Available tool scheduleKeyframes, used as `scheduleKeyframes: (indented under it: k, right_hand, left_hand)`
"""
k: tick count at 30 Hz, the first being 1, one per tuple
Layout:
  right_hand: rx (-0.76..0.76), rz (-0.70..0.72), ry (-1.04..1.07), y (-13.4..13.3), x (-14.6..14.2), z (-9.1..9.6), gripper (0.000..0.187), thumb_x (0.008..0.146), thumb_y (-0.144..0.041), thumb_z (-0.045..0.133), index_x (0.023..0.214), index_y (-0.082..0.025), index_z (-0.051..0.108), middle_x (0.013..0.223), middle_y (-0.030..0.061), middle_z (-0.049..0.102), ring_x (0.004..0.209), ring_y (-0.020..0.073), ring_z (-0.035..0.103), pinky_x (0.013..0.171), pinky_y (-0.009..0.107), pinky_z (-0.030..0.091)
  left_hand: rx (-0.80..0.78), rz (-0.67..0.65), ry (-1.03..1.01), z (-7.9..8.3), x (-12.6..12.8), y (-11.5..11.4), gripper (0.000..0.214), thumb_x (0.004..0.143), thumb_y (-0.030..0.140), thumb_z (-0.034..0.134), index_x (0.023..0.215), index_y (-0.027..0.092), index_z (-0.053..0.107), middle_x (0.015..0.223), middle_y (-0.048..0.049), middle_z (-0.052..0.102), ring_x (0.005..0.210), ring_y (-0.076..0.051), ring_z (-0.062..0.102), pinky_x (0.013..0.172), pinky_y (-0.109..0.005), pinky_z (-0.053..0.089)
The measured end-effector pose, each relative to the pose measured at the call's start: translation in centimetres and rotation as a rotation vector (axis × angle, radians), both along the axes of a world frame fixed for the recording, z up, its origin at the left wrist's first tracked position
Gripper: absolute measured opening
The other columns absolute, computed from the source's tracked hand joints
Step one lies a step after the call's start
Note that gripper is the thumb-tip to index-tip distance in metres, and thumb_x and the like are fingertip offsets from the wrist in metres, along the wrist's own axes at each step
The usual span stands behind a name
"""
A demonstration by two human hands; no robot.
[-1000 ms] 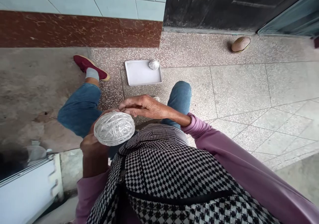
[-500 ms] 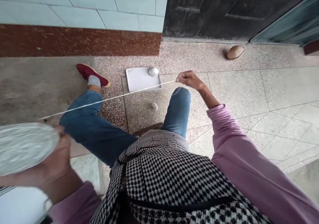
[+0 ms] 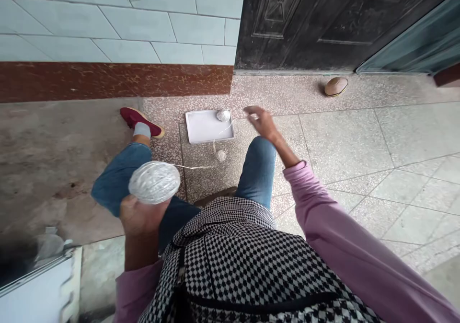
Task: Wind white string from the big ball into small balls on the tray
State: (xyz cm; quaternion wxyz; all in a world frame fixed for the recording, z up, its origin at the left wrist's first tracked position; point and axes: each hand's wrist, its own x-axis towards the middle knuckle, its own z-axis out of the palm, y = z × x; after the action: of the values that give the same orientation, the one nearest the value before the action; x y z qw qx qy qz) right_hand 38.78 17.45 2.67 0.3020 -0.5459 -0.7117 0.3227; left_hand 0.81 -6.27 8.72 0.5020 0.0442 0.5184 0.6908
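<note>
The left hand (image 3: 142, 220) is closed under a large ball of white thread (image 3: 154, 182), holding it up over the person's jeans (image 3: 118, 179). The right hand (image 3: 262, 122) is raised and half open, its fingers (image 3: 250, 109) loosely curled; blur hides whether they pinch anything. 1 thin strand (image 3: 196, 167) runs from the ball to a small white wad (image 3: 221, 155) on the terrazzo floor (image 3: 323, 141), then loops across a corner of a white tray (image 3: 192, 131) toward those fingers. A 2nd white ball (image 3: 223, 116) sits in that tray. A red shoe (image 3: 142, 123) lies left of the tray, and a tan oval object (image 3: 336, 86) rests near a dark door (image 3: 305, 26). A black-and-white checked garment (image 3: 230, 270) blocks the lower view.
</note>
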Motion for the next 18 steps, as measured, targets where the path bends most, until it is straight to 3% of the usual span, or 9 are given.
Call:
scheduleKeyframes:
  k: [4, 8, 11, 14, 16, 18]
  right_hand:
    - [-0.280, 0.430, 0.462, -6.9, -11.4, -0.6, 0.036, 0.130, -0.047, 0.074, 0.149, -0.023, 0.091, 0.158, 0.0149, 0.090, 0.149, 0.0314, 0.083, 0.108, 0.040, 0.080]
    - [-0.518, 0.613, 0.781, -11.5, -18.2, -0.5, 0.035, 0.125, -0.049, 0.083, 0.148, -0.025, 0.092, 0.165, 0.0085, 0.088, 0.145, 0.0320, 0.086, 0.093, 0.033, 0.079]
    - [-0.681, 0.596, 0.836, -12.9, -19.3, -0.6, 0.030, 0.118, -0.045, 0.091, 0.138, -0.022, 0.093, 0.147, 0.0057, 0.093, 0.118, 0.0275, 0.089, 0.084, 0.032, 0.076]
    - [-0.827, 0.595, 0.783, -13.3, -18.6, -0.3, 0.025, 0.116, -0.037, 0.095, 0.134, -0.020, 0.090, 0.116, 0.0038, 0.093, 0.098, 0.0235, 0.085, 0.078, 0.030, 0.070]
    - [-0.840, 0.566, 0.746, -13.1, -18.1, 0.1, 0.021, 0.114, -0.030, 0.095, 0.132, -0.021, 0.090, 0.101, 0.0003, 0.089, 0.090, 0.0203, 0.079, 0.074, 0.026, 0.066]
    - [-0.790, 0.482, 0.749, -12.6, -17.8, 0.6, 0.017, 0.113, -0.024, 0.094, 0.130, -0.022, 0.089, 0.101, -0.0013, 0.086, 0.090, 0.0179, 0.077, 0.072, 0.023, 0.063]
  left_hand:
    - [0.019, -0.108, -0.135, -1.1, 0.5, -0.1, 0.055, 0.071, 0.046, 0.098, 0.120, 0.023, 0.085, 0.138, -0.0175, 0.093, 0.167, -0.052, 0.072, 0.135, -0.068, 0.069]
    - [0.008, -0.128, -0.182, -2.0, -0.4, -0.3, 0.055, 0.075, 0.049, 0.101, 0.121, 0.025, 0.082, 0.135, -0.0160, 0.094, 0.151, -0.050, 0.083, 0.116, -0.063, 0.080]
    - [-0.027, -0.112, -0.176, -2.3, -0.8, -0.3, 0.062, 0.077, 0.057, 0.098, 0.127, 0.025, 0.081, 0.137, -0.0165, 0.094, 0.144, -0.050, 0.085, 0.105, -0.062, 0.082]
    - [-0.030, -0.089, -0.189, -2.3, -0.9, -0.6, 0.066, 0.082, 0.061, 0.093, 0.138, 0.027, 0.084, 0.144, -0.0173, 0.093, 0.141, -0.050, 0.086, 0.106, -0.063, 0.082]
    - [-0.038, -0.084, -0.202, -2.4, -1.1, -0.8, 0.067, 0.084, 0.063, 0.094, 0.140, 0.027, 0.085, 0.145, -0.0170, 0.093, 0.139, -0.049, 0.087, 0.106, -0.062, 0.082]
    - [-0.033, -0.126, -0.207, -2.7, -1.3, -0.9, 0.068, 0.084, 0.065, 0.099, 0.140, 0.028, 0.086, 0.144, -0.0158, 0.093, 0.134, -0.048, 0.089, 0.098, -0.056, 0.082]
